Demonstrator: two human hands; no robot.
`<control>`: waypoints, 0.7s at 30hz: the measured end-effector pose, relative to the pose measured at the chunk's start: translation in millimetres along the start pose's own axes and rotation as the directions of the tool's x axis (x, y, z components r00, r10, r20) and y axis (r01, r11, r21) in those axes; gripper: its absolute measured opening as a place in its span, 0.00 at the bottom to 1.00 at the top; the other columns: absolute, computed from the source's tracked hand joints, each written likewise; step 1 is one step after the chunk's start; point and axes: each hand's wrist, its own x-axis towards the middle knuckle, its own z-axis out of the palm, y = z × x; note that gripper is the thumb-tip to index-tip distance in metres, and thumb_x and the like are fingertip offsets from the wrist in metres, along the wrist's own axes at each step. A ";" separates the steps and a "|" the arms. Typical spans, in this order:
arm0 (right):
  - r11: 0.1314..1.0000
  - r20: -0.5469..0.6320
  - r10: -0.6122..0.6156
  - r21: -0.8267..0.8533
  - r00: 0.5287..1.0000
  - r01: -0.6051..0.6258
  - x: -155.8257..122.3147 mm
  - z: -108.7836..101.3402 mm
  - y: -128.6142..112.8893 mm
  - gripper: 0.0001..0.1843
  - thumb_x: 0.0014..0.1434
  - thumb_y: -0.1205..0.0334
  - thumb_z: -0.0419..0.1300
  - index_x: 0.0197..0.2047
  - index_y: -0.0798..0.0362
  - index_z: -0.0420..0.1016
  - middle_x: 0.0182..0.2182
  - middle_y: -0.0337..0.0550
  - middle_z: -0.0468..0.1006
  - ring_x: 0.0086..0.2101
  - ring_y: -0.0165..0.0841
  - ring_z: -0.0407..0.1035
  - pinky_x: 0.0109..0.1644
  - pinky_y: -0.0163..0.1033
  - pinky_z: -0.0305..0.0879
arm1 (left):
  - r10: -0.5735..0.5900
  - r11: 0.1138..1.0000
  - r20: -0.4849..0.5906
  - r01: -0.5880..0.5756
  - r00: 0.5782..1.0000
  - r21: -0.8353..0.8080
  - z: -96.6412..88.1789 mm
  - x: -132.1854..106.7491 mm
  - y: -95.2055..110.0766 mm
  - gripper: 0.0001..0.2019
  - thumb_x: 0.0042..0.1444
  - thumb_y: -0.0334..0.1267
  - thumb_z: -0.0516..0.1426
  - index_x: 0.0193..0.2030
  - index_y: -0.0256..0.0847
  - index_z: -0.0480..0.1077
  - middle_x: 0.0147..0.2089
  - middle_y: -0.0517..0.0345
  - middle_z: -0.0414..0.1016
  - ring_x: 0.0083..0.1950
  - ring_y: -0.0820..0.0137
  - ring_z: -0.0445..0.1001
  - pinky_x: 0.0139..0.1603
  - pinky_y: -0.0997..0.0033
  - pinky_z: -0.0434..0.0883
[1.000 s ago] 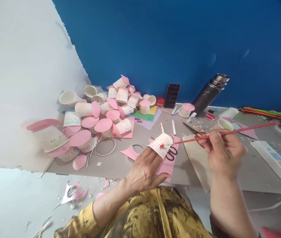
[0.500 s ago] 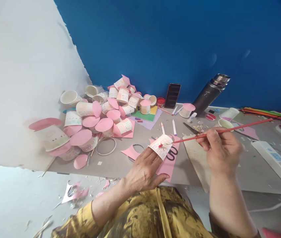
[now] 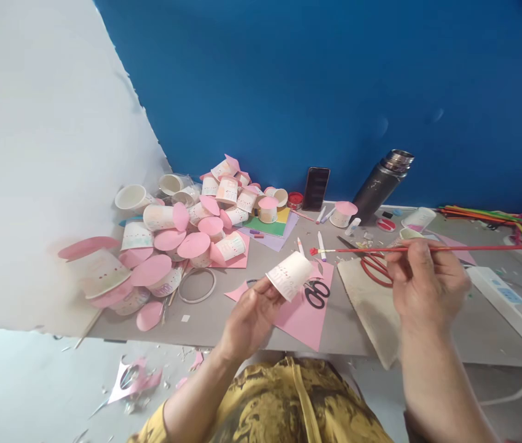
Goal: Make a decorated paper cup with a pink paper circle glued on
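Observation:
My left hand [image 3: 254, 317] holds a white paper cup [image 3: 291, 275] tilted on its side, with fingers reaching into its mouth. Small red marks and faint coloured drawing show on the cup's wall. In my right hand [image 3: 427, 277] a long red paintbrush [image 3: 362, 250] is pinched, lying nearly level. Its red-tipped bristles are just above and right of the cup, apart from it. Below the cup lie a sheet of pink paper [image 3: 300, 323] and black-handled scissors [image 3: 317, 295]. Red-handled scissors [image 3: 375, 271] rest behind my right hand, partly hidden by it.
Paper cups with pink paper discs [image 3: 193, 245] are heaped at the left. Toward the back stand a red paint pot [image 3: 294, 200], a phone [image 3: 316, 189] and a dark flask [image 3: 383, 184]. A power strip [image 3: 512, 301] and a beige cloth [image 3: 366, 307] lie at the right.
The brush tip has lifted off the cup and moved up and right. My left hand has turned the cup, so its palm side now shows.

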 end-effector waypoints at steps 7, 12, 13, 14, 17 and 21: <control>0.932 0.330 -0.130 -0.282 0.935 0.229 30.9 39.7 3.2 0.12 0.65 0.52 0.64 0.42 0.52 0.82 0.31 0.43 0.84 0.21 0.28 0.66 0.25 0.35 0.65 | -0.226 0.871 -0.165 0.124 0.960 -0.475 -17.4 13.6 11.3 0.28 0.66 0.56 0.48 0.52 0.34 0.76 0.60 0.37 0.77 0.69 0.58 0.69 0.75 0.50 0.56; 0.836 0.524 -0.107 -0.412 0.845 0.362 81.2 103.5 35.1 0.18 0.66 0.48 0.58 0.40 0.55 0.80 0.29 0.43 0.85 0.22 0.30 0.70 0.26 0.34 0.67 | -0.182 0.838 -0.124 0.088 0.975 -0.538 -31.0 19.5 16.4 0.26 0.67 0.54 0.48 0.50 0.34 0.76 0.62 0.38 0.77 0.68 0.62 0.70 0.74 0.58 0.58; 0.793 0.545 -0.082 -0.472 0.834 0.386 92.1 118.3 41.7 0.19 0.67 0.48 0.55 0.40 0.55 0.79 0.30 0.44 0.85 0.22 0.30 0.71 0.28 0.35 0.68 | -0.164 0.837 -0.118 0.075 0.979 -0.543 -33.1 21.3 17.6 0.25 0.67 0.54 0.48 0.50 0.34 0.76 0.62 0.38 0.77 0.68 0.63 0.70 0.74 0.60 0.58; 0.773 0.562 -0.070 -0.492 0.824 0.401 102.6 133.2 47.6 0.19 0.68 0.49 0.54 0.39 0.55 0.79 0.30 0.44 0.85 0.23 0.31 0.72 0.29 0.36 0.69 | -0.147 0.835 -0.111 0.064 0.983 -0.546 -35.0 23.5 19.0 0.25 0.67 0.53 0.48 0.50 0.35 0.76 0.62 0.39 0.77 0.69 0.63 0.70 0.74 0.61 0.58; 0.714 0.596 -0.057 -0.536 0.801 0.450 130.7 174.7 58.8 0.16 0.68 0.53 0.54 0.37 0.53 0.78 0.32 0.43 0.85 0.26 0.33 0.75 0.36 0.36 0.70 | -0.093 0.841 -0.079 0.035 0.993 -0.539 -40.5 31.2 23.9 0.26 0.68 0.54 0.46 0.52 0.35 0.75 0.62 0.40 0.77 0.70 0.64 0.69 0.75 0.61 0.57; 0.564 0.596 -0.013 -0.659 0.803 0.498 160.7 206.6 66.8 0.16 0.69 0.53 0.55 0.35 0.51 0.78 0.34 0.45 0.85 0.37 0.39 0.77 0.44 0.39 0.68 | -0.015 0.862 -0.037 -0.006 0.999 -0.507 -45.2 41.4 31.5 0.28 0.70 0.56 0.43 0.59 0.37 0.73 0.64 0.40 0.76 0.72 0.63 0.66 0.76 0.56 0.55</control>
